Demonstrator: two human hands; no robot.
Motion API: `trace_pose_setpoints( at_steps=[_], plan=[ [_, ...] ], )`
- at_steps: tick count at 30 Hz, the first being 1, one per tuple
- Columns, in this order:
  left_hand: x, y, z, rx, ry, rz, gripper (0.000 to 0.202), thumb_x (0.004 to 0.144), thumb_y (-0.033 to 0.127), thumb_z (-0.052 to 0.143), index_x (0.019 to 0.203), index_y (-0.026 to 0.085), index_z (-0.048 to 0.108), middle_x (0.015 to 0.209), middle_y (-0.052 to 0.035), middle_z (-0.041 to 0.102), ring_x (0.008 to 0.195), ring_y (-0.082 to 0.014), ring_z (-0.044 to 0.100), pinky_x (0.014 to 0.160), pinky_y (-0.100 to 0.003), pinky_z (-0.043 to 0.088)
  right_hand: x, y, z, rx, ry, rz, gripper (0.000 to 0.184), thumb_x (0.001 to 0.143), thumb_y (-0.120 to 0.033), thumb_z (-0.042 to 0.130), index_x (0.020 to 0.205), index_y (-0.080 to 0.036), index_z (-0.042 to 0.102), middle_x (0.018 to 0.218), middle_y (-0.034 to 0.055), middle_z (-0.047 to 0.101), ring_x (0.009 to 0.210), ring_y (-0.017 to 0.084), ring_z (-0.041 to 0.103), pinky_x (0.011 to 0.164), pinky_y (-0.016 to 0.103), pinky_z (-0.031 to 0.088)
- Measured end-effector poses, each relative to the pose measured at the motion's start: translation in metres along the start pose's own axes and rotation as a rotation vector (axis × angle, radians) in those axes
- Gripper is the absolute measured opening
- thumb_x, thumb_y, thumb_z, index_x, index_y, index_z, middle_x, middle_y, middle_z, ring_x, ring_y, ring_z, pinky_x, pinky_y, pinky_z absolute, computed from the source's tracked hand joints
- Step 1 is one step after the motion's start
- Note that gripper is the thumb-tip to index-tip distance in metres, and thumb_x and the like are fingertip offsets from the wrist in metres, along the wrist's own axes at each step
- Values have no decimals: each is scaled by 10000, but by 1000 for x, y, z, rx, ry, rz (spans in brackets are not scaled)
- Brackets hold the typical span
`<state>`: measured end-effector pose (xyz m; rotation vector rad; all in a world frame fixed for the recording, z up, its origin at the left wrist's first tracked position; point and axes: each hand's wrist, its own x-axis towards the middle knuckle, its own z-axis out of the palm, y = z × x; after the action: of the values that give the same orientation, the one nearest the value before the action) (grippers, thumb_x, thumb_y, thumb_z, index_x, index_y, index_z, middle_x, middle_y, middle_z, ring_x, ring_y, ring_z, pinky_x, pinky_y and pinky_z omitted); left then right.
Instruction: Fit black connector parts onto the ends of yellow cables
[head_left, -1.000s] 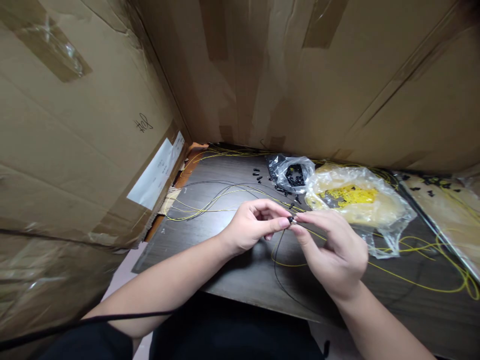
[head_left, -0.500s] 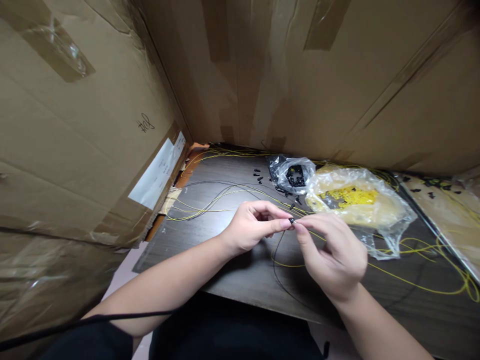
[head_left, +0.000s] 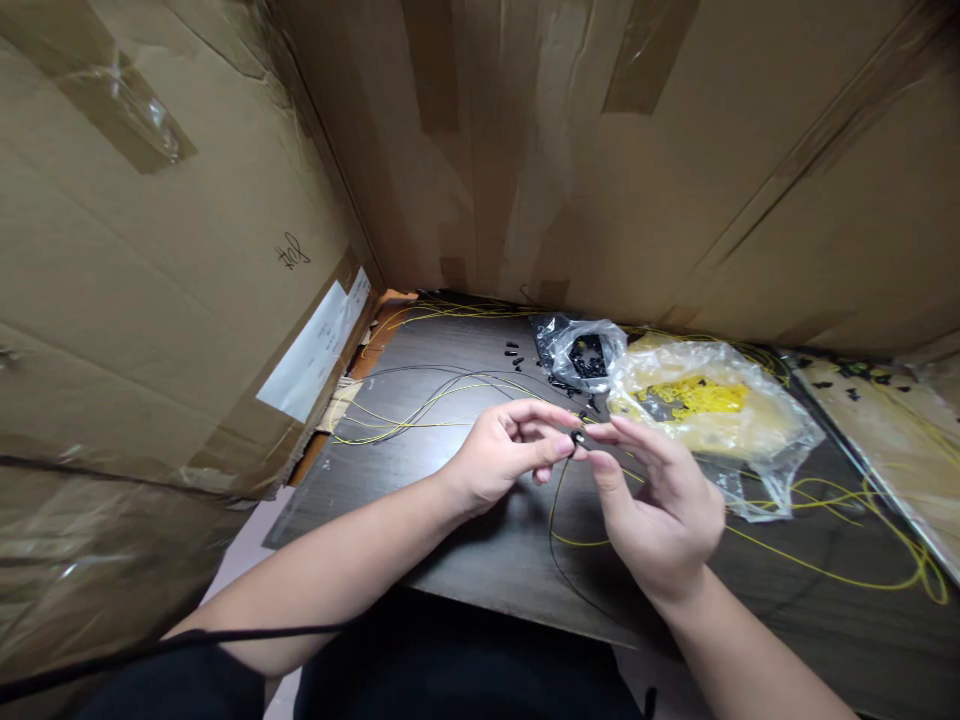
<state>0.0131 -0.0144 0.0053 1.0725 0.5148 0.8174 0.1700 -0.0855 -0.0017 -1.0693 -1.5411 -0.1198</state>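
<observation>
My left hand point(head_left: 506, 450) pinches a small black connector-like piece point(head_left: 577, 438) between thumb and fingertips, with a light spot showing on its end. A thin black cable point(head_left: 553, 530) hangs below the pinch and curves down over the table. Just to the right, my right hand point(head_left: 660, 510) has its thumb and forefinger apart, the fingertips close to the black piece; whether they touch it I cannot tell. Behind both hands, several loose black pieces point(head_left: 514, 352) lie on the dark tabletop point(head_left: 450, 350).
A clear bag of black pieces point(head_left: 589, 355) stands at the back, beside a larger bag of yellow pieces point(head_left: 697, 395). Yellow cables point(head_left: 840, 577) loop on the right and along the back. Cardboard walls point(head_left: 525, 150) enclose the table's left and far sides.
The thumb and forefinger of my right hand have parted from their pinch at the black piece. The piece has turned slightly in my left hand, which stays in place.
</observation>
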Motion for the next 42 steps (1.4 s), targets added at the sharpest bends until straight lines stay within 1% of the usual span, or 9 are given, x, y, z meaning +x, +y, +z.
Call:
trace_pose_setpoints(
  at_steps=[2,4,6,10,14,24,37,40,42],
  plan=[
    [1,-2,-1,-71,5,-10,379,713,350,860,988,130,720,756,-50,738,461,-43,534,457,-173,423,-2,2,0,86,22,103,397,848,-117,707,1230,-191,623,1033,89,733,875,222,722,784,393,610],
    [3,-2,-2,-129,30,-26,393,707,357,865,990,126,722,781,-65,747,453,-35,518,455,-173,409,-1,2,0,137,5,172,241,871,-134,674,1107,-181,660,980,80,724,863,213,711,784,377,593],
    [4,-3,-3,-180,52,-35,393,692,355,876,970,123,721,777,-63,744,443,-28,502,443,-168,392,2,2,1,156,-90,201,62,898,-151,636,938,-178,675,881,56,705,812,190,692,758,339,569],
    [5,-2,-6,-241,39,-29,391,700,346,873,979,138,696,768,-40,731,393,-13,462,371,-143,322,7,-2,3,234,-387,190,110,923,-167,610,827,-181,662,772,23,684,719,151,665,703,280,544],
    [5,0,-6,-257,-6,-15,364,732,344,851,973,142,667,781,-34,724,354,-3,434,335,-133,291,5,-7,7,290,-467,138,91,918,-140,614,901,-186,690,827,29,714,759,147,681,762,277,558],
    [3,0,-6,-225,-22,-1,380,727,369,853,951,138,650,795,-36,720,368,-3,444,372,-146,325,8,-5,8,274,-443,114,120,927,-178,596,846,-181,685,832,49,738,738,161,702,722,274,574],
    [4,2,-5,-250,-29,5,343,750,350,835,952,148,643,780,-16,706,378,1,411,384,-158,292,3,-3,9,297,-444,152,107,936,-182,594,866,-178,674,805,42,705,740,159,675,718,284,545],
    [4,3,-5,-269,-14,11,351,743,344,841,961,155,641,782,-6,697,396,0,399,389,-157,282,6,9,3,213,-357,172,150,953,-226,571,864,-173,679,792,41,693,724,158,667,690,280,532],
    [5,4,-6,-280,-8,20,339,749,328,838,963,156,639,787,-3,692,410,0,393,391,-152,269,13,28,-7,50,-205,229,159,948,-270,587,881,-176,695,803,39,701,727,163,671,698,285,528]
  ],
)
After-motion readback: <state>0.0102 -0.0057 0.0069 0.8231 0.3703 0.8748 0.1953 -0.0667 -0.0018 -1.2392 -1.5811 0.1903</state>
